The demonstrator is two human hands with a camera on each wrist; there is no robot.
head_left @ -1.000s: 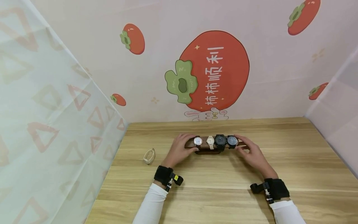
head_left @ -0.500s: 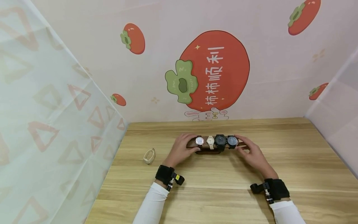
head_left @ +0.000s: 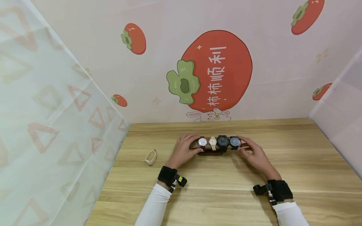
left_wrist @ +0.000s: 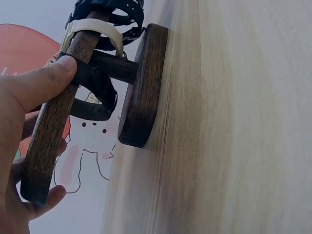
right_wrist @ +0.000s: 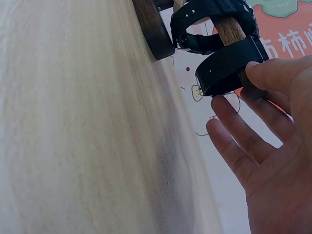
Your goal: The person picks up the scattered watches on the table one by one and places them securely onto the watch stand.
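A dark wooden T-shaped watch stand [left_wrist: 45, 141] bears several watches on its bar. With the thumb on its black strap [left_wrist: 87, 73] and fingers behind the bar, my left hand [head_left: 182, 152] grips the white-faced watch [head_left: 202, 142] at the left. Beside it to the right sit a cream watch [head_left: 213, 142], a bulky black watch [head_left: 222, 142] and a dark-faced watch [head_left: 234, 141]. At the bar's right end, my right hand [head_left: 254, 154] holds the stand between thumb and fingers, thumb tip right at the edge of the dark-faced watch's strap [right_wrist: 224, 68].
A second cream watch [head_left: 151, 157] lies on its side on the wooden table [head_left: 215, 188], left of my left hand. The stand's foot [left_wrist: 146, 92] rests on the tabletop near the back wall [head_left: 152, 78], which is printed with persimmons.
My left hand has shifted slightly right, and the white-faced watch has slid with it along the bar toward the cream watch. The right hand has stayed in place.
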